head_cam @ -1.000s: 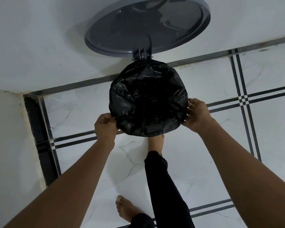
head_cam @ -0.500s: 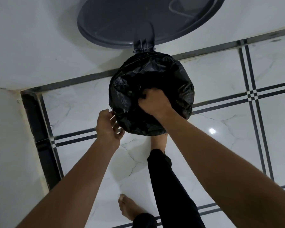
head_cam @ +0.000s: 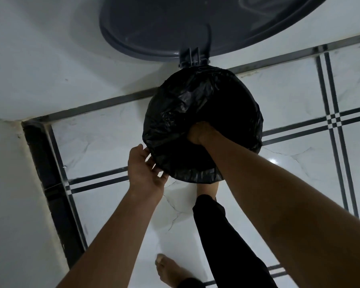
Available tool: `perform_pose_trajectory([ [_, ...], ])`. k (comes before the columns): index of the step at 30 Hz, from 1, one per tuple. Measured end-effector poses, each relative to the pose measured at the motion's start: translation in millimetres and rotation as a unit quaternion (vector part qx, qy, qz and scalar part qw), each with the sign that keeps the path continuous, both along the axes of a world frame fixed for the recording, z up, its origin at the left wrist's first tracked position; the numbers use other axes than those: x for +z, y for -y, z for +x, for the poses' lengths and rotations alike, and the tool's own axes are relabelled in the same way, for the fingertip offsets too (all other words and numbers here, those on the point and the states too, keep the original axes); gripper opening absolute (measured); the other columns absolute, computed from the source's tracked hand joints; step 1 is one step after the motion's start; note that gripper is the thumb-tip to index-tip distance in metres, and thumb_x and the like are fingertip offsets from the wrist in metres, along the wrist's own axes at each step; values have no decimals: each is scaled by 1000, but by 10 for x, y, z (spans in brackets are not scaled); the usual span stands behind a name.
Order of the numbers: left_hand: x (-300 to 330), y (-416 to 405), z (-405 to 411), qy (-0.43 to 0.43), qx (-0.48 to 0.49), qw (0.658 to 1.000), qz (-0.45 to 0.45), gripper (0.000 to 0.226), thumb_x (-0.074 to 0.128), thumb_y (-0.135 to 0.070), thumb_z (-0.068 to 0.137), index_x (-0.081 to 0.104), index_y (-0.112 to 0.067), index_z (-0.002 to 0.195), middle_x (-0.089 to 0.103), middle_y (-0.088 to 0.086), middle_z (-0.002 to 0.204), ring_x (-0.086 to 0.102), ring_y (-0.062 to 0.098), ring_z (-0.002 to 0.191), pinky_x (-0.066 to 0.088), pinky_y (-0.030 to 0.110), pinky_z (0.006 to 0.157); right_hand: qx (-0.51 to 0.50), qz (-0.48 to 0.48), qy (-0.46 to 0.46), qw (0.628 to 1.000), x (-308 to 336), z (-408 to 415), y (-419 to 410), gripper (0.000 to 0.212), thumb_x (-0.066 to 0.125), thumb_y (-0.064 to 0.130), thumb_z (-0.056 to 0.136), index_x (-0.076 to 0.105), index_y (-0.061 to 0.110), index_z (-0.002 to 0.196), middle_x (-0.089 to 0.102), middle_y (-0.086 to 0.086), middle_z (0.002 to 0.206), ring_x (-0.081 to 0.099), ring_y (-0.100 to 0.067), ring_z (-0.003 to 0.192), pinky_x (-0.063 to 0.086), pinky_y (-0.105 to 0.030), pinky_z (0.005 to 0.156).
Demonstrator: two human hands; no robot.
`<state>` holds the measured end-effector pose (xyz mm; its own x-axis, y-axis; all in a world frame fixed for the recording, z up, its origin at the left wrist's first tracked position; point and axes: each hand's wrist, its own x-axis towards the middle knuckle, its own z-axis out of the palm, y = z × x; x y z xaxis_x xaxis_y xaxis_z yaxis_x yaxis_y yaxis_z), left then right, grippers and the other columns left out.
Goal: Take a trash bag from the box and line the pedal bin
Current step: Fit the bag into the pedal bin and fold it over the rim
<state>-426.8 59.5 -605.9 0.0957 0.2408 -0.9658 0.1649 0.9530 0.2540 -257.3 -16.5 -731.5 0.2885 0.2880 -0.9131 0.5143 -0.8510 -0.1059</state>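
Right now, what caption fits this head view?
Right hand pushes the bag into the bin; left hand touches its edge.

Dim, bluish indoor light, a glare spot on the floor tiles, wide-angle bending, perhaps slightly soft.

The trash bag was thin, crinkled black plastic with a faint sheen. The lid looked smooth grey plastic. The floor was glossy marbled tile.
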Motion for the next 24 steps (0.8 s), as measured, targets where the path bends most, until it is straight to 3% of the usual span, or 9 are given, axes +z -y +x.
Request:
perform_pose_trajectory([
  [5, 94, 26, 83, -8, -26, 1000, 15, 27, 56, -41, 95, 66, -18, 106, 65, 1, 95, 55, 18, 68, 54, 32, 72, -15, 83, 120, 989, 369, -87, 160, 54, 35, 33, 93, 66, 5, 127, 64, -22, 134, 52, -43, 132, 45, -48, 110],
  [7, 104, 48, 99, -15, -29, 999, 17, 26, 56, -41, 95, 66, -19, 105, 64, 1, 96, 54, 18, 69, 53, 32, 74, -1, 75, 102, 992, 349, -91, 174, 60, 30, 35, 88, 67, 5, 126, 65, -22, 133, 54, -42, 131, 42, -46, 110],
  [13, 82, 75, 89, -37, -43, 998, 28, 29, 53, -45, 96, 67, -21, 101, 65, -2, 101, 59, 19, 81, 50, 36, 88, 38, -7, -23, 999, 270, -2, 96, 54, 37, 34, 109, 44, 6, 154, 42, -18, 161, 43, -34, 147, 35, -38, 120],
  [16, 57, 35, 128, -96, -44, 992, 69, 31, 58, -47, 94, 59, -19, 107, 60, -2, 99, 60, 19, 91, 49, 38, 89, 40, 34, 11, 999, 490, -37, 94, 47, 40, 29, 106, 56, 5, 143, 54, -20, 151, 49, -36, 139, 41, -42, 115],
  [18, 71, 18, 171, -156, -67, 972, 162, 27, 63, -44, 91, 52, -21, 100, 55, 0, 97, 57, 20, 90, 46, 36, 82, 40, 89, 88, 991, 829, -153, 228, 44, 45, 27, 98, 63, 11, 135, 60, -13, 141, 45, -35, 140, 40, -48, 114],
  [20, 108, 15, 244, -156, -121, 934, 296, 25, 66, -38, 91, 49, -22, 96, 57, 8, 109, 58, 22, 92, 48, 35, 83, -9, 211, 193, 958, 1233, -335, 503, 43, 45, 23, 91, 68, 13, 127, 68, -8, 131, 47, -31, 141, 39, -47, 116],
  [22, 144, -46, 367, -102, -198, 884, 410, 22, 68, -34, 93, 55, -19, 103, 58, 10, 116, 60, 18, 99, 50, 28, 86, -184, 355, 271, 875, 1562, -444, 817, 41, 48, 15, 89, 72, 10, 122, 73, -7, 121, 59, -29, 127, 45, -37, 111],
  [24, 156, -198, 553, -66, -288, 822, 487, 20, 66, -37, 95, 64, -20, 107, 60, -1, 109, 60, 10, 98, 48, 23, 86, -351, 373, 335, 791, 1687, -469, 1039, 36, 56, 10, 92, 71, 14, 124, 69, 0, 123, 61, -21, 119, 46, -26, 101],
])
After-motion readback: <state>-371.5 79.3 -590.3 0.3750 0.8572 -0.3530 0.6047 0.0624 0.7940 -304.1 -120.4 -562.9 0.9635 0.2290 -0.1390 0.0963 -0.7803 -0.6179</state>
